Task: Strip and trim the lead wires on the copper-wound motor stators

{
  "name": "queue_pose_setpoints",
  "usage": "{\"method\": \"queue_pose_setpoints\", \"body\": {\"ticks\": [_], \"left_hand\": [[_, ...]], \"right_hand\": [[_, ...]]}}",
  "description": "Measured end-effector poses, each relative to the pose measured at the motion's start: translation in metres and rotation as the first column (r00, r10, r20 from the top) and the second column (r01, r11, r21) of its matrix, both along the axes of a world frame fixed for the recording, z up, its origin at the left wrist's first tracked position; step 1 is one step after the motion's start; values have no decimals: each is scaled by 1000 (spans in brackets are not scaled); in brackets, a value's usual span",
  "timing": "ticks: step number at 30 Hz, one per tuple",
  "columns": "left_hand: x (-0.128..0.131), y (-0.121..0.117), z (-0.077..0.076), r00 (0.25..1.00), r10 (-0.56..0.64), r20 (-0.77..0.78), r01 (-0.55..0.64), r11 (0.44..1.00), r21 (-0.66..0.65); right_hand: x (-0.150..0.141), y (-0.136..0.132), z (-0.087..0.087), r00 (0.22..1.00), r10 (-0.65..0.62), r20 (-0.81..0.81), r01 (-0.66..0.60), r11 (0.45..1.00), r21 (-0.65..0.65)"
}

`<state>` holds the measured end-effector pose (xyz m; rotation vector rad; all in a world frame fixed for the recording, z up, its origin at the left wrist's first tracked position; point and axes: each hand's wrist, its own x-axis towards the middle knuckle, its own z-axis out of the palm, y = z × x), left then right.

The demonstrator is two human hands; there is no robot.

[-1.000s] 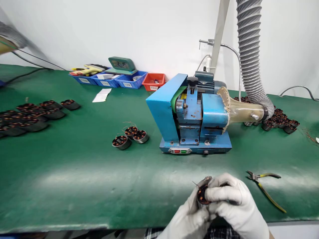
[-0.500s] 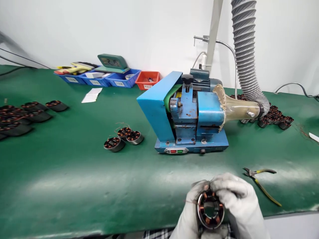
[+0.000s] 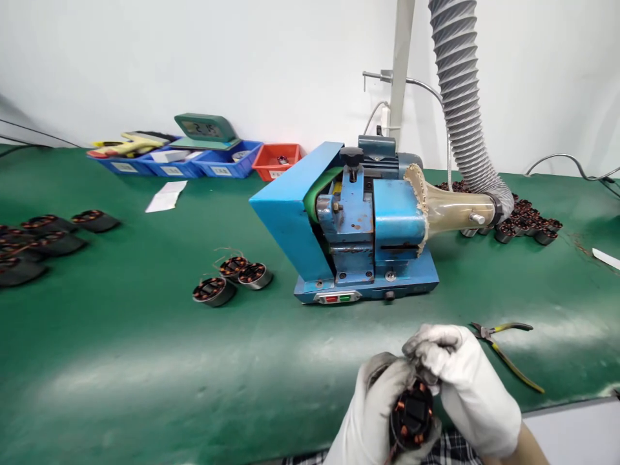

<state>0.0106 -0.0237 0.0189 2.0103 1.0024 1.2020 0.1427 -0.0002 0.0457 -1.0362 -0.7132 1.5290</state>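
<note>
Both my hands wear white gloves with greyed fingertips. My left hand [image 3: 375,400] is wrapped round a motor stator [image 3: 413,414], a dark ring with copper windings, held low over the front edge of the bench. My right hand [image 3: 458,374] is closed in a pinch at the stator's upper rim; whatever lies between its fingertips is too small to make out. To the right of that hand lie diagonal cutters [image 3: 504,352] with yellow-green handles, their jaws apart. Three more stators [image 3: 214,292] stand together left of the blue machine, with thin wires sticking up.
A blue belt machine [image 3: 363,239] stands mid-bench, joined to a grey hose [image 3: 458,84]. Stators are grouped at the far left [image 3: 53,242] and behind the hose at right [image 3: 527,219]. Blue bins [image 3: 227,169], a red bin [image 3: 277,161] and a clock [image 3: 206,128] line the wall.
The stator has tilted, so its central opening now looks dark. My right hand has risen slightly, fingers pinched together at the stator's top. The whole view has shifted a little.
</note>
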Motion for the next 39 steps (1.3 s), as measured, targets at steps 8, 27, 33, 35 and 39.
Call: {"method": "queue_pose_setpoints", "body": {"ticks": [8, 27, 33, 35, 39], "left_hand": [[-6, 1, -8, 997, 22, 77, -20, 1000, -23], [-22, 5, 13, 961, 23, 275, 178, 709, -683], [-31, 14, 9, 922, 4, 387, 306, 608, -733], [-30, 17, 8, 916, 8, 402, 320, 593, -739], [-30, 21, 13, 897, -35, 441, 384, 556, -738]], "right_hand": [[81, 1, -33, 757, -422, 499, 335, 906, 257], [76, -42, -30, 150, 242, 959, -420, 893, -159], [53, -33, 14, 151, 380, 913, -669, 719, -188], [51, -31, 14, 142, 385, 912, -676, 711, -195], [48, -32, 16, 143, 397, 906, -650, 729, -217]]}}
